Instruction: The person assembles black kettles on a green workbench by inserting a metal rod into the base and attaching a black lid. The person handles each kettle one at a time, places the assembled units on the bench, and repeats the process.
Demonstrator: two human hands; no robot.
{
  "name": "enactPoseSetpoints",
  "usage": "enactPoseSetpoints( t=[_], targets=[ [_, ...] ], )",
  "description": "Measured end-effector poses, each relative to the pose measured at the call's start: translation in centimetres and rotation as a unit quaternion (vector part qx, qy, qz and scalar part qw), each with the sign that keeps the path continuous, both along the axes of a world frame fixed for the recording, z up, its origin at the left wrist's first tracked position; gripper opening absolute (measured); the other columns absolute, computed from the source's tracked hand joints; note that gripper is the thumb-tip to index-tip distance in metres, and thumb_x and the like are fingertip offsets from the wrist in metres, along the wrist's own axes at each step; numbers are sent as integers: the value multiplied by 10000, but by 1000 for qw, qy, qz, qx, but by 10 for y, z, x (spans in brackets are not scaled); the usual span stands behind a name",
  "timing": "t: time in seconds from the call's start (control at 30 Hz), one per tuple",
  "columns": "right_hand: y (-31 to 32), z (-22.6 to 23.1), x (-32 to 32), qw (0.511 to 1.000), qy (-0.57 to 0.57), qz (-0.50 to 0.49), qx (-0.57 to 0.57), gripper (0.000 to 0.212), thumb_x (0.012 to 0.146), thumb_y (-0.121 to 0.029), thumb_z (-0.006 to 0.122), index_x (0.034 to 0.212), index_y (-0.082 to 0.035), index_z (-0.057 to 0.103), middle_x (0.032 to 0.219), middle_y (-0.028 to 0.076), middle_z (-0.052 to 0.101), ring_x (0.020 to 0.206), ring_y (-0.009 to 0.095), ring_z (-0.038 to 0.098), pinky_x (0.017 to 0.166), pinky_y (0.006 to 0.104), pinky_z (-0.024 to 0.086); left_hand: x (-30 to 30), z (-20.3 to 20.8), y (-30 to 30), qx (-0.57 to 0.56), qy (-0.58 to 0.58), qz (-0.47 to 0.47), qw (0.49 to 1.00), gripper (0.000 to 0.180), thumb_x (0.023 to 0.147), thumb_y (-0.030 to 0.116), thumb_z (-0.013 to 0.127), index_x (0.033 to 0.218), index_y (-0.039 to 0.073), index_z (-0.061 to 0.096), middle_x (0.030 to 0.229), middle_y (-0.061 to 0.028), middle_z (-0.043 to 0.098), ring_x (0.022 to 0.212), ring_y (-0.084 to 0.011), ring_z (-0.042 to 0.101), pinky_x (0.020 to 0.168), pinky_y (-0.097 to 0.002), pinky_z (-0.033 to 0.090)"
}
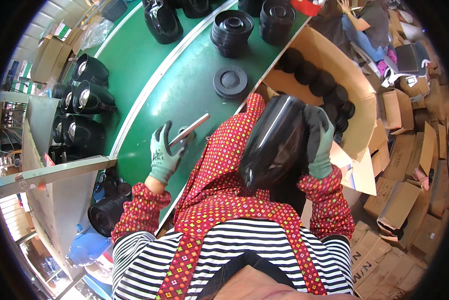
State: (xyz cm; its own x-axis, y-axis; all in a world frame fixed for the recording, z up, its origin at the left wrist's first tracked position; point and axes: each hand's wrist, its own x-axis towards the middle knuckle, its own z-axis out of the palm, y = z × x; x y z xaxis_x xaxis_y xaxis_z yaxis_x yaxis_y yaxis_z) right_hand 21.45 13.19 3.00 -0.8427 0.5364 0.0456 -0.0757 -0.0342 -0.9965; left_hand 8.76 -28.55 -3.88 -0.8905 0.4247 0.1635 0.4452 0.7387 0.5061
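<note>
My left hand point(168, 152), in a green glove with dark fingertips, is closed around a thin metal rod point(190, 129) above the green table. The rod slants up to the right, and part of it is hidden by the fingers. A large glossy black shell point(273, 140), rounded and hollow-looking, leans against my red patterned apron point(218, 155). My right hand point(320, 140), gloved the same way, grips the shell at its right upper edge. Ahead of the shell, a black round lid-like disc point(231, 81) lies on the table.
Stacks of black round parts point(232, 31) stand farther along the green table point(134, 65). Black shells with shiny insides point(88, 97) line its left side. An open carton point(357, 130) with black round parts is at my right, near flattened cardboard point(384, 255). Another person point(367, 25) sits beyond.
</note>
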Motion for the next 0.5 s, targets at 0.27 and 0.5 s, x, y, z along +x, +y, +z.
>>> enactPoseSetpoints(
  t=[0.27, 0.5],
  targets=[
    [-16, -19, -93, 962, -23, 268, 38, 485, 1136, -351, 477, 1490, -25, 531, 1462, 167, 615, 1314, 285, 616, 1162, 458, 481, 19, 120, 91, 299, -181, -211, 913, 630, 796, 274, 909, 1332, 86, 637, 1559, -270, 462, 1380, -403, 543, 1161, -491, 410],
    [-92, 7, -159, 923, 74, 362, 108, 456, 1047, -199, 645, 1455, -25, 536, 1409, 102, 635, 1276, 217, 627, 1082, 381, 533, -6, 126, 62, 383, -255, -102, 882, 259, 969, 159, 718, 1184, 16, 692, 1515, -268, 543, 1240, -406, 665, 1000, -425, 533]
  ],
)
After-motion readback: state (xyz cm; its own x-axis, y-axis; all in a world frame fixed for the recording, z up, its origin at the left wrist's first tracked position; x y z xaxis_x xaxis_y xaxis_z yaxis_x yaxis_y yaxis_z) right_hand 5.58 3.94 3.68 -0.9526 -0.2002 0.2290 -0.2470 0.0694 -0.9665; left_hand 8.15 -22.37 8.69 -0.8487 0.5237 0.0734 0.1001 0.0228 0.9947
